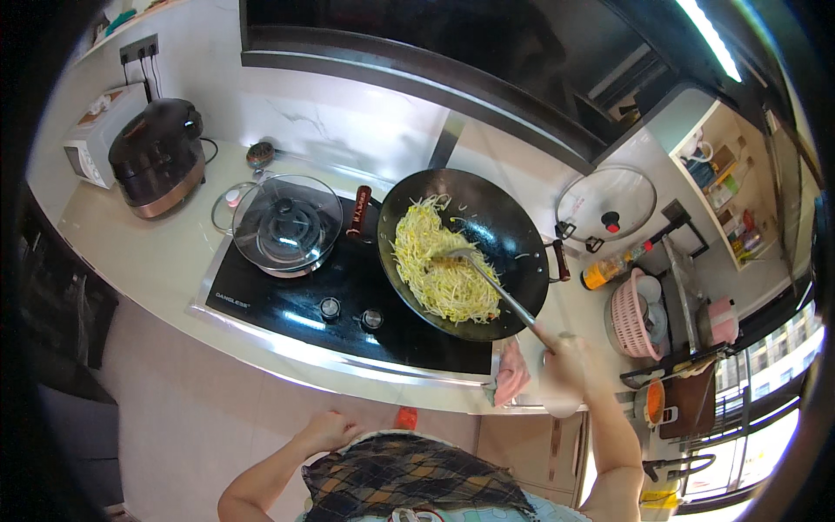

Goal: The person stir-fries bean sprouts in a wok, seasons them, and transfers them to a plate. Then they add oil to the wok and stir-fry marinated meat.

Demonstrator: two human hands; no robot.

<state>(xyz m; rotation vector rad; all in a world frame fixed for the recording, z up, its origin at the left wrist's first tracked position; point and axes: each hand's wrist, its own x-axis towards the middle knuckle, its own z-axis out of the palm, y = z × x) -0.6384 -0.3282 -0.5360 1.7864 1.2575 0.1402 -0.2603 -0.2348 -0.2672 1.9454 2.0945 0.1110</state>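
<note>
My right hand [571,365], blurred, grips the wooden handle of a metal spatula [505,297]. The spatula's blade rests among bean sprouts [437,261] inside a large black wok [502,215]. This wok sits on the right side of a black glass gas hob [274,313]. Its two wooden-clad handles point left and right. Close to my waist, my left hand [328,430] is loosely curled, with nothing visible in it. Partly hidden below my right hand is a white dish [561,404]. A pink cloth [512,372] lies by the hob's front right corner.
Left of the wok stands a pan with a glass lid [287,222]. A black rice cooker [160,160] is on the left counter. Another glass lid [607,202] leans against the wall, near an oil bottle [616,264] and a pink basket [633,320]. The range hood [417,78] overhangs the hob.
</note>
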